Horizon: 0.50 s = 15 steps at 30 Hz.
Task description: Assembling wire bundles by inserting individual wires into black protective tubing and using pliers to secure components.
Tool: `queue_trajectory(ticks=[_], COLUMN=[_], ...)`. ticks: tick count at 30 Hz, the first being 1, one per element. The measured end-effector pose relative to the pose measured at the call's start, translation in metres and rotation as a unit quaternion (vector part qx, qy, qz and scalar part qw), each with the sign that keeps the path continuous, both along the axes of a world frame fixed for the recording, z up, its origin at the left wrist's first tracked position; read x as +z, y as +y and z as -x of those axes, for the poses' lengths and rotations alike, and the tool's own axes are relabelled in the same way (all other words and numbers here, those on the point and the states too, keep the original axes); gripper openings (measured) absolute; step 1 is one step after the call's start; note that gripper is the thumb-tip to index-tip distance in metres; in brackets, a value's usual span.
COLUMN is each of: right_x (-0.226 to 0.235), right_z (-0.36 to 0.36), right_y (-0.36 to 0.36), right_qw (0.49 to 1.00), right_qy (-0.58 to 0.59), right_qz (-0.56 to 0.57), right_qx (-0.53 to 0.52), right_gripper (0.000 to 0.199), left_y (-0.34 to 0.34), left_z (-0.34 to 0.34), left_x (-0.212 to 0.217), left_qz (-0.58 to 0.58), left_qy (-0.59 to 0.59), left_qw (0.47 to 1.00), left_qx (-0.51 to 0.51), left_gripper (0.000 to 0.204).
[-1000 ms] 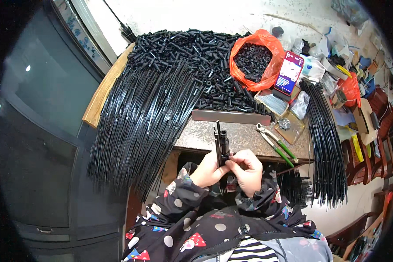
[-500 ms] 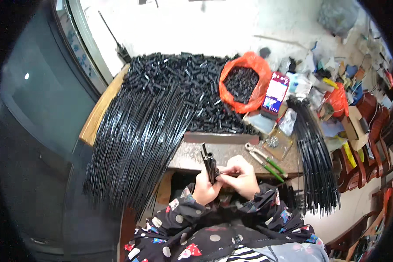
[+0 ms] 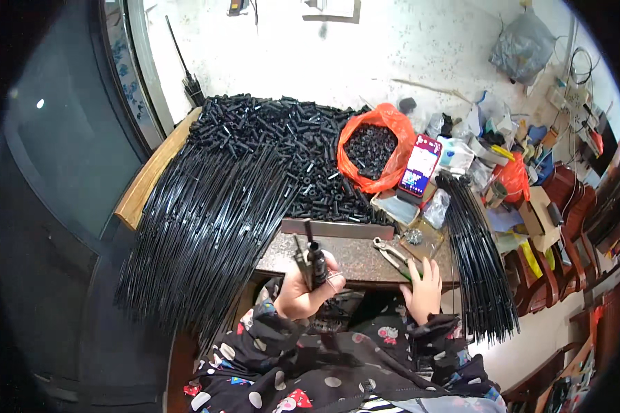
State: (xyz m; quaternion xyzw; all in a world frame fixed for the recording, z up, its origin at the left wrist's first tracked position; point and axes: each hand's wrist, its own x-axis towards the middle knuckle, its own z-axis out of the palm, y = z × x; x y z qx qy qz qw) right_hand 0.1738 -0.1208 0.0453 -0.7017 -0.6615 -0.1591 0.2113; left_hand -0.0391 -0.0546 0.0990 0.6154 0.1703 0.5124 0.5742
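The left hand [image 3: 300, 296] is closed around a black tube [image 3: 317, 264] and slim black rods [image 3: 300, 256], which stand roughly upright out of the fist, ends upward, above the near edge of the bench [image 3: 351, 263]. The right hand [image 3: 426, 292] lies well apart from the left, palm down with fingers spread over the green handles of a pair of pliers [image 3: 390, 260]; whether the fingers press on the handles cannot be told. Just beyond the right hand, a small silvery cluster [image 3: 413, 237] rests on an amber-coloured pad [image 3: 431, 244], with a clear plastic bag [image 3: 436, 208] near it. Ahead of the left hand, a metal strip [image 3: 337, 229] borders a broad heap of short black tubes [image 3: 275, 131]. To the left of the left hand, a large spread of long black rods [image 3: 200, 237] hangs over the bench edge; a second bundle of black rods [image 3: 481, 258] hangs to the right of the right hand. Farther beyond the right hand, a phone [image 3: 420, 165] with a lit screen leans beside an open orange-red bag [image 3: 394, 180] containing small black pieces [image 3: 370, 150]. Farthest to the left, a wooden board [image 3: 151, 175] flanks the heap.
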Motion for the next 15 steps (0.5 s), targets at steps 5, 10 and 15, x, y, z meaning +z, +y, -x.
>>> queue_trajectory(ticks=[5,10,15], right_x=[-0.026,0.026,0.090], right_z=[-0.002,0.015,0.037], right_y=[0.004,0.003,-0.025], right_qw=[0.973,0.571,0.933], right_qy=[0.178,0.772,0.139], right_qz=[0.149,0.252,-0.009], right_qx=[0.010,0.118,0.332], right_gripper=[0.037,0.009,0.021], left_y=[0.008,0.017,0.009], left_z=[-0.013,-0.005,0.022], left_x=[0.006,0.021,0.033], left_qz=[-0.159,-0.088,-0.075], left_qy=[0.098,0.123,0.001], left_qw=[0.982,0.988,0.989], left_qx=[0.006,0.014,0.126], left_gripper=[0.055,0.097,0.113])
